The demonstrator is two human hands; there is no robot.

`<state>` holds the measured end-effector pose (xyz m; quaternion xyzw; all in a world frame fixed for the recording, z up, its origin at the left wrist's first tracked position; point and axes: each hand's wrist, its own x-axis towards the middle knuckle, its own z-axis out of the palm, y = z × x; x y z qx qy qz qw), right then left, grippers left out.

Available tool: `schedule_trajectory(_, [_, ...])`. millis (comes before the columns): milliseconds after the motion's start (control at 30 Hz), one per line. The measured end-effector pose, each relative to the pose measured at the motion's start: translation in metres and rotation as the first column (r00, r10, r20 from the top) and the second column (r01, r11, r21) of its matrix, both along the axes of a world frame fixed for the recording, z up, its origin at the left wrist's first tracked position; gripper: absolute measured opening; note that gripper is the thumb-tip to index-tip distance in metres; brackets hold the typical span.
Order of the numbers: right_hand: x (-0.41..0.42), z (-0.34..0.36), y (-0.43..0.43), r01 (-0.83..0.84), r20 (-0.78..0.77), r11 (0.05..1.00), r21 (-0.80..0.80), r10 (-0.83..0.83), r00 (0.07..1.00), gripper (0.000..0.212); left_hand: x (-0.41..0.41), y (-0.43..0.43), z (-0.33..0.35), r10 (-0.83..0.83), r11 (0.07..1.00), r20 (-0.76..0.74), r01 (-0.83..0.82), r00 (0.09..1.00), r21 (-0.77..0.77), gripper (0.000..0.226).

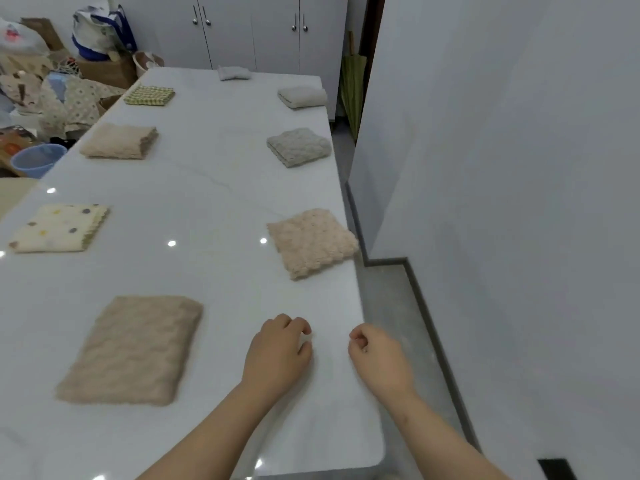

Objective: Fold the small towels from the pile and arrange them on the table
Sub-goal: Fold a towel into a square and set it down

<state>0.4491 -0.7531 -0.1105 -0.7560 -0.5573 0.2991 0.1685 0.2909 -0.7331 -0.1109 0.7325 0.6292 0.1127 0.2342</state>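
Several folded small towels lie in two rows on the white table (207, 188). The left row holds a large beige towel (133, 349), a cream dotted towel (60, 227), a beige towel (119, 141) and a green checked towel (149, 95). On the right lie a knobbly beige towel (311, 241), a grey towel (298, 146) and a pale towel (302, 97), with a small grey towel (234, 73) at the far end. My left hand (280, 348) and my right hand (377, 355) hover at the table's near right edge, fingers loosely curled, holding nothing visible.
A grey wall (502, 168) runs close along the table's right side, with a narrow floor strip between. White cabinets (249, 29) stand behind the table. Bags, boxes, cloth and a blue basin (36, 160) crowd the floor at the left.
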Motion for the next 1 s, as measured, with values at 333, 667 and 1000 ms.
schedule_trajectory(333, [0.142,0.0,0.008,-0.17,-0.053,0.982,-0.087,0.166,0.985,0.019,0.133,-0.005,0.001,0.213,0.975,-0.065,-0.217,0.975,-0.049,0.031])
schedule_trajectory(667, [0.181,0.0,0.088,-0.364,-0.043,0.925,-0.109,0.361,0.931,0.022,0.159,0.09,0.008,0.466,0.875,-0.064,-0.448,0.883,0.185,0.043])
schedule_trajectory(1000, [0.152,0.005,0.205,-0.538,-0.038,0.838,-0.094,0.537,0.843,0.02,0.139,0.156,-0.023,0.559,0.829,-0.154,-0.553,0.815,0.085,0.033])
